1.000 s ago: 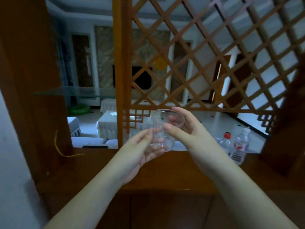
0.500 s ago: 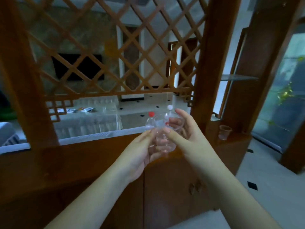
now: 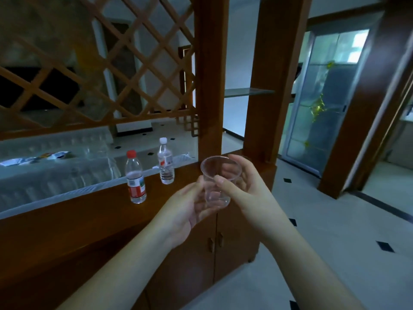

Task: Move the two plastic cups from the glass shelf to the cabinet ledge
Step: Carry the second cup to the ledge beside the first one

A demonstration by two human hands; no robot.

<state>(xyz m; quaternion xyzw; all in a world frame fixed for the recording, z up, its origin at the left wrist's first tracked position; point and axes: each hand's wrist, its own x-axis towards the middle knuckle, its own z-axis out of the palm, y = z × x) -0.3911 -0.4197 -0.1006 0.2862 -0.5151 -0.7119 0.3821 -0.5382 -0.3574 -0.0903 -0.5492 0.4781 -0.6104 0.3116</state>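
A clear plastic cup is held upright in the air between both hands, in front of the wooden cabinet ledge. My left hand grips its lower part from the left. From the right, my right hand pinches the rim with thumb and fingers. The cup is level with the ledge's right end, near the two wooden posts. A glass shelf spans those posts higher up and looks bare. A second cup cannot be made out; my right hand covers that part of the ledge.
Two water bottles stand on the ledge: one with a red cap and one with a white cap. A wooden lattice screen rises above the ledge. Cabinet doors are below. Tiled floor lies to the right.
The view has swung right along the cabinet. Both hands carried the cup rightward past the two bottles, toward the posts at the ledge's right end. The grip on the cup is unchanged.
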